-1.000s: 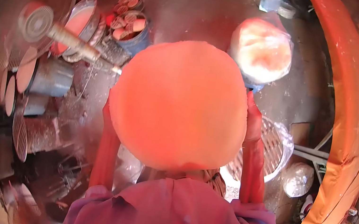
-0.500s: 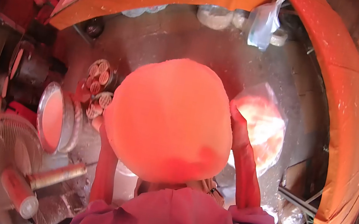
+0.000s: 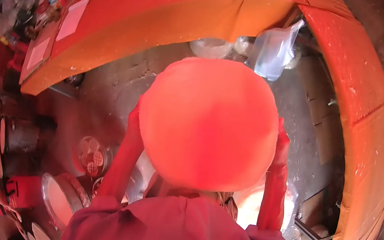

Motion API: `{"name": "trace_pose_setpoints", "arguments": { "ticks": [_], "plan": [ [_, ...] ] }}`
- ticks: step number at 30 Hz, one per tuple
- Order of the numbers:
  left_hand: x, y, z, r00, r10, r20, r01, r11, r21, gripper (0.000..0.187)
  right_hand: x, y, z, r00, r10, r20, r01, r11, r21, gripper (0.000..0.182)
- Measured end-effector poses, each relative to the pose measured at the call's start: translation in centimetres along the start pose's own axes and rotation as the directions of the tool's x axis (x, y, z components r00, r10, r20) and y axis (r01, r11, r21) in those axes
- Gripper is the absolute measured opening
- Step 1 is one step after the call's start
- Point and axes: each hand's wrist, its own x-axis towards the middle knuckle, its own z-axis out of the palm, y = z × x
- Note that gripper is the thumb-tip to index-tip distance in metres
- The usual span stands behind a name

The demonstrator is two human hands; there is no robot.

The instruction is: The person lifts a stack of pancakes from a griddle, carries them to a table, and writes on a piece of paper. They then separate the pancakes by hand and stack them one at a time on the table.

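A large, smooth, round disc (image 3: 209,123), tinted orange-red by the light, is held up in front of my chest. Its kind does not show. My left hand (image 3: 134,119) grips the disc's left edge, and most of the fingers are hidden behind it. On the opposite edge my right hand (image 3: 281,148) holds on, its thumb side in view and the other fingers mostly covered. Below the disc, partly behind my right forearm, lies a brightly lit pale heap on clear plastic (image 3: 252,202).
An orange-covered counter (image 3: 169,18) curves across the front and down the right side. A clear plastic bag (image 3: 274,47) hangs at its corner. At lower left stand a wide metal basin (image 3: 57,199), a dark pot (image 3: 19,136) and round patterned pieces (image 3: 93,154).
The disc and both hands sit further right and slightly higher in view. The disc's outline looks rounder. My view has shifted, so the counter, basin and lit heap appear lower.
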Motion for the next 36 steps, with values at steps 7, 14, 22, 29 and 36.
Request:
{"name": "trace_pose_setpoints", "arguments": {
  "ticks": [7, 14, 22, 29, 36],
  "plan": [
    [21.2, 0.6, 8.9, 0.980, -0.175, 0.098, 0.200, 0.893, -0.402, 0.041, 18.4, -8.6, -1.5, 0.997, -0.066, -0.034, 0.067, 0.997, 0.041, 0.052],
    [46.6, 3.4, 20.1, 0.973, -0.141, 0.184, 0.205, 0.891, -0.405, 0.045, 42.3, -22.4, -4.2, 0.986, -0.162, 0.034, 0.162, 0.987, -0.008, 0.049],
    [71.2, 3.6, 33.8, 0.942, -0.097, 0.321, 0.226, 0.890, -0.395, 0.059, 63.8, -41.4, -4.7, 0.922, -0.324, -0.212, 0.304, 0.945, -0.124, 0.043],
    [80.5, 1.9, 35.4, 0.871, -0.410, 0.271, 0.468, 0.861, -0.201, 0.072, 74.3, -55.4, -14.6, 0.609, -0.697, -0.378, 0.248, 0.620, -0.744, 0.039],
    [59.9, -8.6, 14.7, 0.821, -0.567, -0.072, 0.552, 0.819, -0.158, 0.053, 70.2, -23.8, 0.5, 0.752, -0.652, 0.098, 0.287, 0.190, -0.939, 0.026]
  ]
}}
